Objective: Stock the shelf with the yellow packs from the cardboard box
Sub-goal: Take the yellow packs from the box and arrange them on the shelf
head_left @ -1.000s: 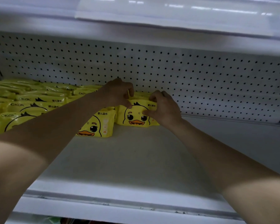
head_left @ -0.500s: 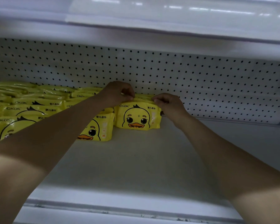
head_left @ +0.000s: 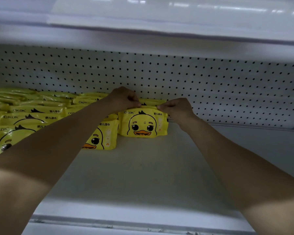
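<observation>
Two hands (left, right) atop pack

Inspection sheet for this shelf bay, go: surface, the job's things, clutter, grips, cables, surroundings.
Surface: white shelf, bare to the right of the stock.
Job's things: yellow packs stand in rows on the left; the front pack of the rightmost row is upright, duck face forward.
Clutter: nothing seen.
Grips: left hand and right hand each pinch the front pack's top edge.
Cables: nothing seen.
Surroundings: perforated back panel behind; upper shelf overhead.
</observation>
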`<state>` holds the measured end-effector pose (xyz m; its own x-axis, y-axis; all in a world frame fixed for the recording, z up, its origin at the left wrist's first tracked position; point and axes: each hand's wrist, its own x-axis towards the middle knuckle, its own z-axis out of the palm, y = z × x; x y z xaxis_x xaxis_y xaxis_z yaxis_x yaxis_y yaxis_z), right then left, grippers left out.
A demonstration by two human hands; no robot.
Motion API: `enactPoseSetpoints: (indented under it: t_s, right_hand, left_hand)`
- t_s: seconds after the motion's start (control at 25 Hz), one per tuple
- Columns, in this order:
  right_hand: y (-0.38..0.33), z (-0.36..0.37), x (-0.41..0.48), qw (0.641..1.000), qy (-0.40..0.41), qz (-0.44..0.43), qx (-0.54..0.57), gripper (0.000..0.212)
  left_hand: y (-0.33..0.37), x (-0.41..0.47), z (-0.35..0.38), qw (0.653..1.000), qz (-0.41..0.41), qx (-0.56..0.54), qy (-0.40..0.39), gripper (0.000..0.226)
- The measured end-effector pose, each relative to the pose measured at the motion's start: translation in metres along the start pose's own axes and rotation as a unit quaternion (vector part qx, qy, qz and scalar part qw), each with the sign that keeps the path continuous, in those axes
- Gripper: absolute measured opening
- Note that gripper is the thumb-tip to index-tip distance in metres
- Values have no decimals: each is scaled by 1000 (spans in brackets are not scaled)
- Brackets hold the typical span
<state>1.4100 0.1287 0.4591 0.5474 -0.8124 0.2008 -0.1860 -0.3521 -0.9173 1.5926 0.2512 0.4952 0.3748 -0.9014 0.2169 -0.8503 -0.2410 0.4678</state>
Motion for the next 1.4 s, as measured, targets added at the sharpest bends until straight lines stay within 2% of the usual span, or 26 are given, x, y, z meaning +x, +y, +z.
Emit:
enactPoseSetpoints:
  t_s: [0.12,0.24,0.48,0.72,0.92,1.12,1.24,1.4]
  right_hand:
    - [2,8,-2,999,51,16,12,15]
    - [3,11,-6,998,66,17,-5,4]
    - [-5,-15,-27,994,70,-59,-61,27]
    - [-25,-39,-84,988,10,-111,-107,44]
    - [-34,-63,-154,976,-47,-137,-162,50]
    - [-37,-85,-238,959,-120,-135,-217,54]
    - [-40,-83,-288,943,-154,-175,-237,54]
    - [-42,-58,-349,910,-226,-242,-251,54]
  left_hand:
    - [7,4,4,999,-20,50,7,25]
    - [11,2,7,996,-49,64,22,27]
    - [27,-37,2,993,-47,29,101,34]
    - [55,-104,0,972,-80,-76,210,37]
    - [93,-183,10,967,-137,3,213,45]
    - [127,-283,33,961,-192,22,197,51]
    - [135,-345,44,959,-207,30,193,50]
    - [139,-427,48,940,-282,59,181,53]
